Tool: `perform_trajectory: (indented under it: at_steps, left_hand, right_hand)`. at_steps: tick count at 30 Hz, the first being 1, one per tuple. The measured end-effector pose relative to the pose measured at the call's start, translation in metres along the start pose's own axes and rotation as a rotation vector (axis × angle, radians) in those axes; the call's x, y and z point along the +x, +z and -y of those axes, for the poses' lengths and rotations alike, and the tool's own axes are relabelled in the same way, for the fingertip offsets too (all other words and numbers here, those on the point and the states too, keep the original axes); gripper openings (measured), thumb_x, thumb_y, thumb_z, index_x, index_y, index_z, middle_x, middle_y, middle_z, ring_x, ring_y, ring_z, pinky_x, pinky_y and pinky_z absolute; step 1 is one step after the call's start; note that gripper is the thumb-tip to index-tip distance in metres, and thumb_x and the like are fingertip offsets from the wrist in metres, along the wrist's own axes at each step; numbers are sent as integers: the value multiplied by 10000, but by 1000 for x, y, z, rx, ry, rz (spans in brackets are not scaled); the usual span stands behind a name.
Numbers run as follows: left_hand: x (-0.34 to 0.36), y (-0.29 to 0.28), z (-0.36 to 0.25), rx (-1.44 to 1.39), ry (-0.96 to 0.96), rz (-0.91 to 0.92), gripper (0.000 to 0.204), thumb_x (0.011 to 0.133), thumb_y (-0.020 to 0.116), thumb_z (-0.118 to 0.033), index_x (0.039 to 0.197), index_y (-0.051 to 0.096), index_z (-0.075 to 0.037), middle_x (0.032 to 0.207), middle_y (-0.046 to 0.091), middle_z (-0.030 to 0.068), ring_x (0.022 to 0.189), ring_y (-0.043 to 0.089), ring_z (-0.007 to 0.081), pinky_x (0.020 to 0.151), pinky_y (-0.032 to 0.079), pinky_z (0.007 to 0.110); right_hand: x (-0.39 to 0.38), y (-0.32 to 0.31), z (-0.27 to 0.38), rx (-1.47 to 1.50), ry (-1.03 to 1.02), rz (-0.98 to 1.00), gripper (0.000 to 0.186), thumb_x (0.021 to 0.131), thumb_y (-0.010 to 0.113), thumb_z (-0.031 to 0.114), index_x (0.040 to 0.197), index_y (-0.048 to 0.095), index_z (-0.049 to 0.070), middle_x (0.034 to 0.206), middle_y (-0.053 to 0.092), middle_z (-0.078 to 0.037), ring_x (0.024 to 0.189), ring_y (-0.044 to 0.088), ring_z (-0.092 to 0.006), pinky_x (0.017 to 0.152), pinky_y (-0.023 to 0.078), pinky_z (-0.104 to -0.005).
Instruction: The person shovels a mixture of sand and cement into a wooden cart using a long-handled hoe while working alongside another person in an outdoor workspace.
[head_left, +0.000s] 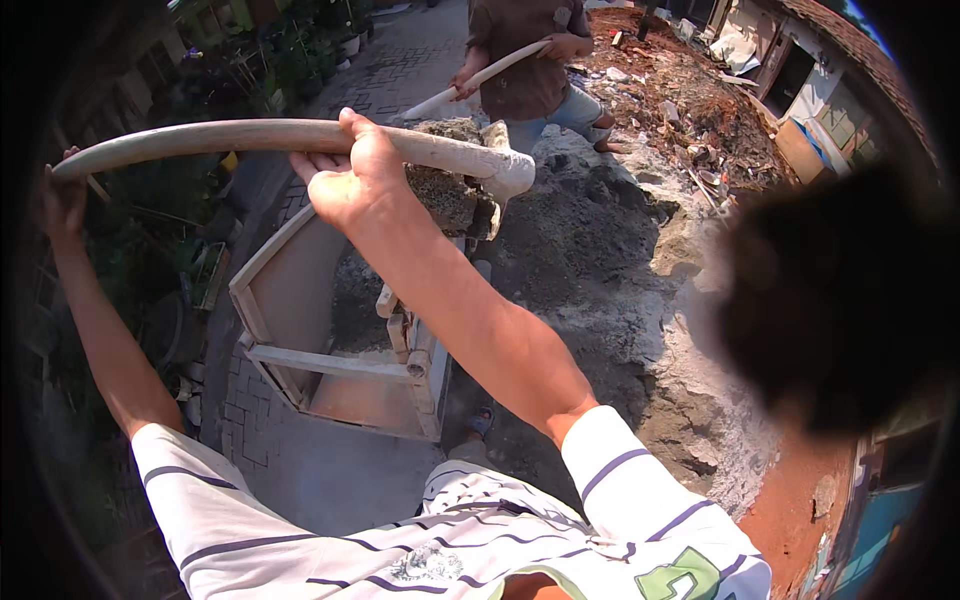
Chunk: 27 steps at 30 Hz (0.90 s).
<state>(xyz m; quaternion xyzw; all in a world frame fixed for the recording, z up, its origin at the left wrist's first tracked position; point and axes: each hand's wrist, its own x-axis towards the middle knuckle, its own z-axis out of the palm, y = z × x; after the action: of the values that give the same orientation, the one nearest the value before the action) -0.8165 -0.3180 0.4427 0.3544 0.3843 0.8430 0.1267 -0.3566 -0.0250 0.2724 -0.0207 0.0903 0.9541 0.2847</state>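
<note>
A hoe with a long, pale wooden handle is raised across the view, running from far left to its head near the middle. My left hand is closed round the handle's end. Close to the head, my right hand grips the handle from below, thumb on top. Grey, damp-looking sand clings to or rests on the hoe's blade, which is partly hidden by my right arm. Below the hoe stands a white-framed box with grey sand inside; my right forearm covers part of it.
A grey mound of sand lies right of the box. Beyond it, another person holds a pale long-handled tool. Rubble and reddish debris spread at the far right; plants line the left. A blurred dark shape blocks the right side.
</note>
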Motion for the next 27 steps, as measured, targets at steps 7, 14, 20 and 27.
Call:
perform_trajectory:
  at_steps: [7,14,20,27]
  left_hand:
    - [-224,40,138,-343,-151,-51,268,896,551,-213,990,480,28,925,524,122,932,536,251,885,445,363]
    - [-345,300,313,-353,-553,36,232,880,542,-255,945,470,-44,701,452,65,655,486,188,652,454,348]
    - [-539,429,500,46,-1015,502,162,894,488,-244,872,439,-90,621,436,52,561,473,184,600,454,357]
    - [-770,419,649,48,-1471,961,89,816,481,-118,854,408,-85,593,470,71,535,501,183,569,477,363]
  right_hand:
    - [-97,-95,45,-175,-68,-102,202,874,590,111,1010,471,20,1128,528,-145,1175,465,-290,1079,330,-483]
    - [-252,-296,169,120,-576,-725,184,863,541,165,993,485,46,939,584,-99,1006,569,-264,920,470,-457]
    - [-329,-589,182,863,-952,-815,126,890,467,103,891,493,-21,848,589,-141,771,602,-293,776,545,-469]
    - [-378,-799,120,1314,-1126,-926,112,863,453,75,902,508,-14,850,579,-130,820,607,-281,780,546,-432]
